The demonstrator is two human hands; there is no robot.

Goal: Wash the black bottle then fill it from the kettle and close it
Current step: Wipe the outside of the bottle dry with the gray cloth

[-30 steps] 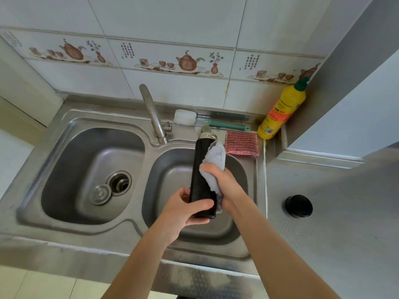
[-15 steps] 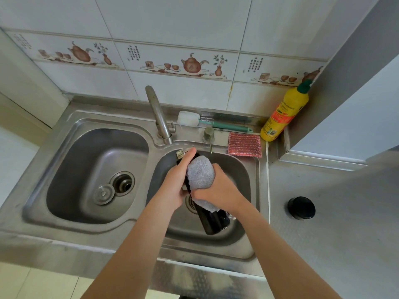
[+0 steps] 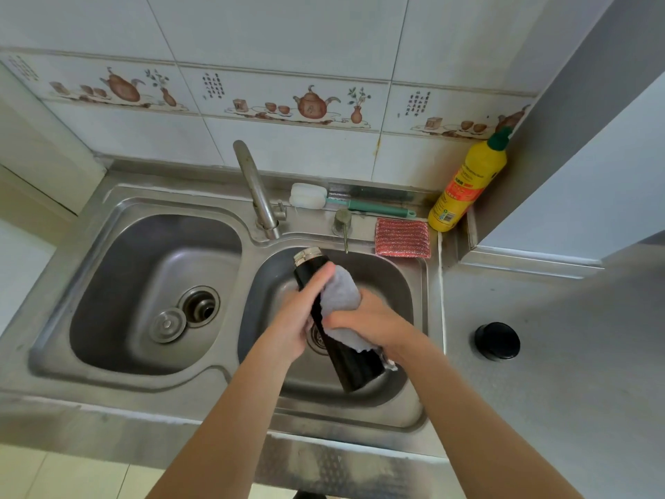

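The black bottle [image 3: 354,365] lies tilted over the right sink basin [image 3: 403,282], its open metal-rimmed mouth pointing up-left toward the tap. My left hand [image 3: 293,318] grips its upper body. My right hand [image 3: 370,320] presses a grey cloth [image 3: 340,295] around the bottle's middle. The bottle's black cap [image 3: 497,341] sits apart on the counter at the right. No kettle is in view.
The tap [image 3: 256,190] stands between the two basins. Left basin [image 3: 118,282] has a drain and loose plug [image 3: 167,324]. Behind the sink lie a bottle brush [image 3: 345,205], a red scouring pad [image 3: 403,237] and a yellow detergent bottle [image 3: 467,185]. A grey counter [image 3: 557,372] extends right.
The bottle went from upright to tilted with its base toward me. My left hand moved from the base to the upper body; the cloth slid along the bottle.
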